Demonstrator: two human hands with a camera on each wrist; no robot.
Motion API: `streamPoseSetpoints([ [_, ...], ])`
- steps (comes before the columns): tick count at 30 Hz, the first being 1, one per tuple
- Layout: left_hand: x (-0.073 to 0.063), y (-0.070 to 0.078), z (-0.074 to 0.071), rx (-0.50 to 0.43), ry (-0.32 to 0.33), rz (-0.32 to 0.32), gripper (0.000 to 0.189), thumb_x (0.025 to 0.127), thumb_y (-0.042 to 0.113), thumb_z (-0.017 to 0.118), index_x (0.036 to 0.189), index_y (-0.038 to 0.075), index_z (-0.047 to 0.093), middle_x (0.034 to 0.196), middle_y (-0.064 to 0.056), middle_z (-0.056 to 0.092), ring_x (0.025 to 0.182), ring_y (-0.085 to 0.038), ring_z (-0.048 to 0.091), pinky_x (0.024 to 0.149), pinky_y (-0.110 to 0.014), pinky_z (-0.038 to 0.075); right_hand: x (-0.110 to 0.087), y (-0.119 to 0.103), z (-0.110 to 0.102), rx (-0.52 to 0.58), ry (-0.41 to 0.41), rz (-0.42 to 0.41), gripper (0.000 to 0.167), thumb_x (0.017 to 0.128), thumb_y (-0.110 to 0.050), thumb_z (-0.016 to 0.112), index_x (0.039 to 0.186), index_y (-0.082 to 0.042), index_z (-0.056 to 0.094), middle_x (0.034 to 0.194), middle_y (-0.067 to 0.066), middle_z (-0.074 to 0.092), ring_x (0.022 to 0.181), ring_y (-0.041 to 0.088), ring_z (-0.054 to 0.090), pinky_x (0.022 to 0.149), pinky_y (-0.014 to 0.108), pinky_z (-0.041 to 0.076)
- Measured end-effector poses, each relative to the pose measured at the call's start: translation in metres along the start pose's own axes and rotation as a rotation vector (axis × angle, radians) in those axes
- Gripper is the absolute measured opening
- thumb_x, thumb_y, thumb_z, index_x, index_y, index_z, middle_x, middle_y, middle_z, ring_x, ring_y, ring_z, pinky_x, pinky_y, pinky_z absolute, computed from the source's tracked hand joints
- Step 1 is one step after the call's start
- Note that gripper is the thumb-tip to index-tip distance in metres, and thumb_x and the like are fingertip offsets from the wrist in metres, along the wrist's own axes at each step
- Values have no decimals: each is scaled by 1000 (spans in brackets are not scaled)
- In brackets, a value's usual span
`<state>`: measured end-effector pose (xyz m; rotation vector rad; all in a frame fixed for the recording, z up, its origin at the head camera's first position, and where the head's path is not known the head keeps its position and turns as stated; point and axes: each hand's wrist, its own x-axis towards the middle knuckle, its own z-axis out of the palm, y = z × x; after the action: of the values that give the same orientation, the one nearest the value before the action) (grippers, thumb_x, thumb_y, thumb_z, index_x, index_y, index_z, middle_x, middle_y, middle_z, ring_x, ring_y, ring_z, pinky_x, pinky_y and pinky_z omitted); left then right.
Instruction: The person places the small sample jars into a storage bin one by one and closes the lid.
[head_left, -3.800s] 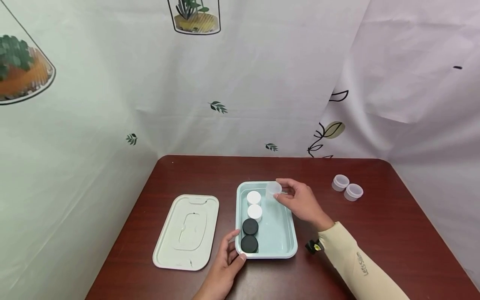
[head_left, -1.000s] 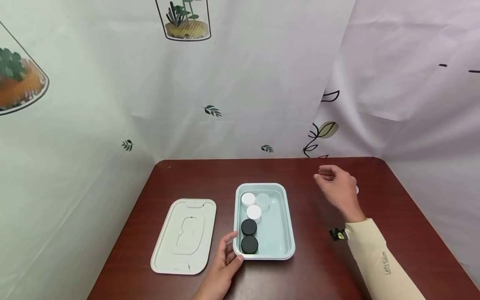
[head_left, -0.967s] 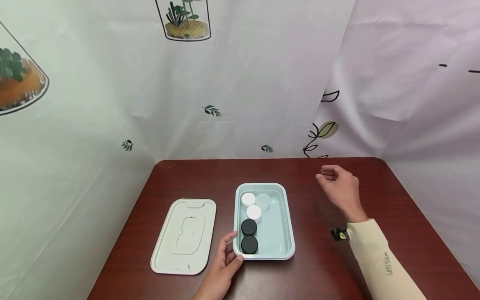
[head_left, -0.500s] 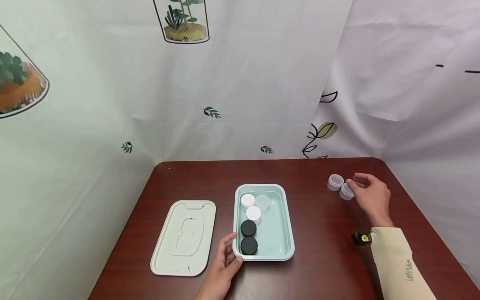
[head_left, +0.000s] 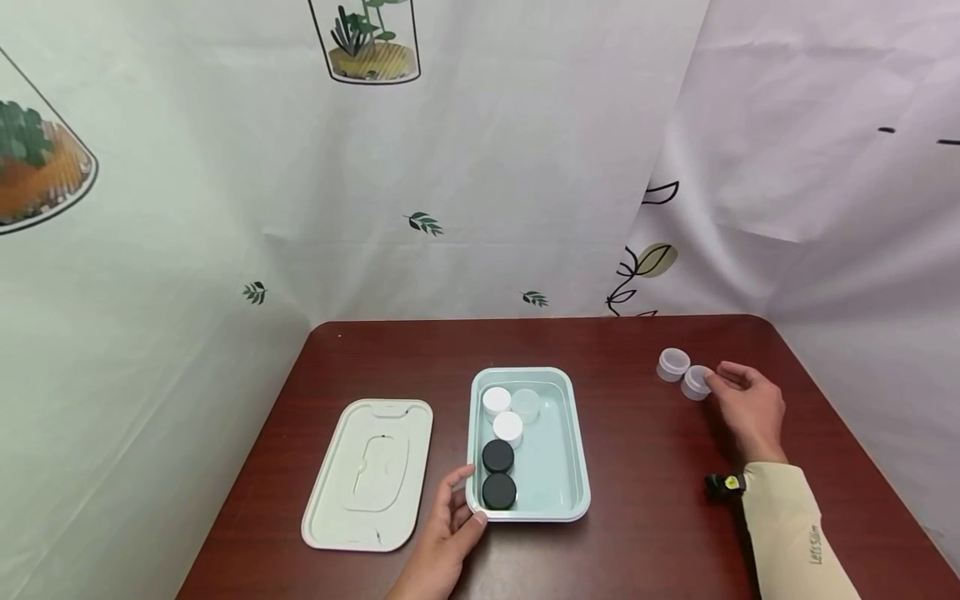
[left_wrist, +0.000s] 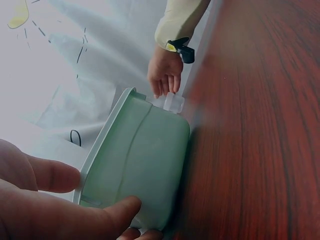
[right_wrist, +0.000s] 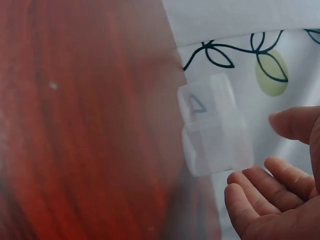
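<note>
Translucent round jar (head_left: 696, 385) is found just left of the spread right hand (head_left: 752, 414); the pale-blue tray (head_left: 546, 471) is gripped by the left hand (head_left: 444, 540). Probably light and slippery, the jar is best pinched around its wall.

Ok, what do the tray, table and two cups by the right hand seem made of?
Tray: likely plastic, smooth and softly glossy. Table: wood or wood-look laminate, showing dark grain and sheen. Cups: probably plastic, cloudy and translucent; frosted glass not ruled out.
</note>
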<state>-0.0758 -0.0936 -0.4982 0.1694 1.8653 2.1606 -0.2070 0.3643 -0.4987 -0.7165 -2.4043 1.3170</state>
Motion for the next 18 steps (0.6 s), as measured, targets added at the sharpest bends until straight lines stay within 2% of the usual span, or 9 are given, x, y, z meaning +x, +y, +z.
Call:
streamPoseSetpoints([
  [9,0,0,0,-12,-7,-7,60,102,4,54,152,7,22,143,-29,37,131,-38,44,95,-25,43,1,14,13,97,-22,33,66,88,-43,75,139,-6,58,129,16,59,95,3,56,70,12,46],
  [18,1,-1,0,10,1,-30,60,101,7,56,152,9,25,142,-29,38,130,-38,45,96,-25,43,0,19,16,82,-44,33,71,87,-50,74,140,-6,56,132,18,58,92,5,57,68,11,47],
])
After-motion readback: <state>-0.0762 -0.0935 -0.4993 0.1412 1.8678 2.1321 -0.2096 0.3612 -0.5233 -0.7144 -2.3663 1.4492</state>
